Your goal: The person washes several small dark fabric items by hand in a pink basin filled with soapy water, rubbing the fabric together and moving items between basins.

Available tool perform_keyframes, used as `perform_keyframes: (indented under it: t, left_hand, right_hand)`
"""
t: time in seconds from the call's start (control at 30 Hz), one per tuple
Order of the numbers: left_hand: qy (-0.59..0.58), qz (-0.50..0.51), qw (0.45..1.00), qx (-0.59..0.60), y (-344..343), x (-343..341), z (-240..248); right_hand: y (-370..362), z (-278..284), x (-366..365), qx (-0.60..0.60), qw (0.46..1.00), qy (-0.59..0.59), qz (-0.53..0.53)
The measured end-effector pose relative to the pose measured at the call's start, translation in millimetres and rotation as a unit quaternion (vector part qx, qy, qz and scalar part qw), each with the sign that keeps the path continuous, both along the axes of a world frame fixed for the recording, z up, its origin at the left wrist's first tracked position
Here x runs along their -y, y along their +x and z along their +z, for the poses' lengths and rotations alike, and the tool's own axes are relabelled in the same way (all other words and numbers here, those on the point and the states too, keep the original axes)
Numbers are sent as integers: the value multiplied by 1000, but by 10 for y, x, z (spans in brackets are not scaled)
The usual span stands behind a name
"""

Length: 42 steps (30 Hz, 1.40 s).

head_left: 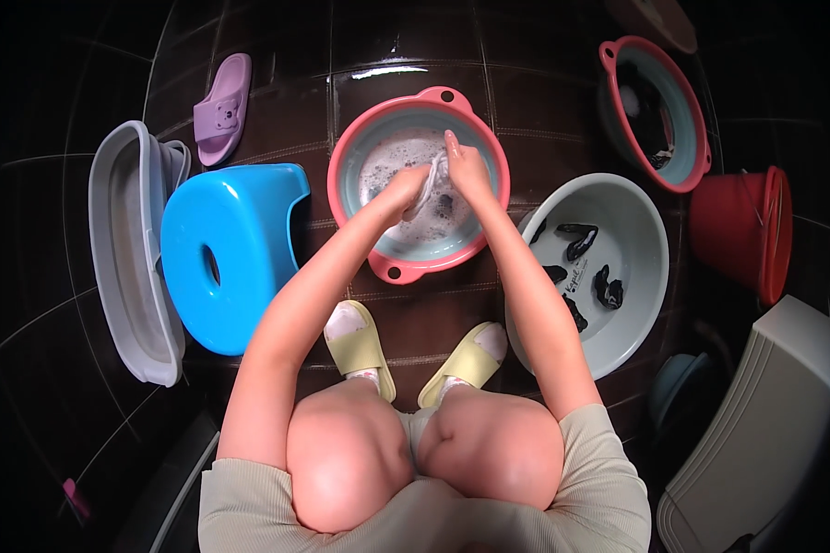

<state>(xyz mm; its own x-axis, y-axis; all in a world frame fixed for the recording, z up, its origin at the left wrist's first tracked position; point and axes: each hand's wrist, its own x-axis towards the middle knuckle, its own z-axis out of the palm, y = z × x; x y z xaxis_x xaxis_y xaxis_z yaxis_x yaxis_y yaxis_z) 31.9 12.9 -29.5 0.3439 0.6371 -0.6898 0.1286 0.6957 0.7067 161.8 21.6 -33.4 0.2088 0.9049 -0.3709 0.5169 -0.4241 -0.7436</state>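
Observation:
A pink-rimmed basin (349,129) with a grey-blue inside holds foamy, greyish soapy water (392,157). Over it, both my hands grip a small wet white cloth (429,184), bunched and twisted between them; its exact kind I cannot make out. My left hand (404,192) is closed round its lower left part. Up and to the right, my right hand (468,170) is closed on the other end, with the thumb pointing up. A dark patch (445,203) shows in the suds below the cloth.
On the right, a pale grey basin (632,313) contains several bunched dark wet cloths (607,288). Beyond it stand another pink-rimmed basin (694,138) and a red bucket (729,221). A blue stool (249,221), a long grey tub (120,258) and a purple slipper (223,115) are on the left.

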Motion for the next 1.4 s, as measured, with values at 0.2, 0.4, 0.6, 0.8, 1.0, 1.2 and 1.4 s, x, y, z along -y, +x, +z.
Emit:
perform_keyframes:
  t: [0.2, 0.4, 0.6, 0.8, 1.0, 1.2, 1.4]
  left_hand:
    - [445, -39, 773, -450, -394, -3, -269]
    - [498, -232, 717, -428, -374, 29, -393]
    - [417, -139, 785, -436, -544, -198, -548]
    - [110, 52, 992, -26, -198, -199, -108]
    - [83, 140, 984, -76, 166, 41, -67]
    - [112, 111, 983, -95, 61, -21, -19]
    - [-2, -57, 996, -68, 1, 97, -47]
  right_hand:
    - [36, -112, 235, 148, 980, 108, 75]
    - [-13, -328, 357, 256, 943, 95, 189]
    - [59, -345, 174, 105, 975, -2, 196]
    - [-61, -171, 200, -114, 985, 76, 108]
    - [-481, 41, 347, -163, 961, 176, -134]
    - [-671, 114, 407, -247, 937, 155, -195]
    - [-72, -178, 194, -20, 988, 58, -143]
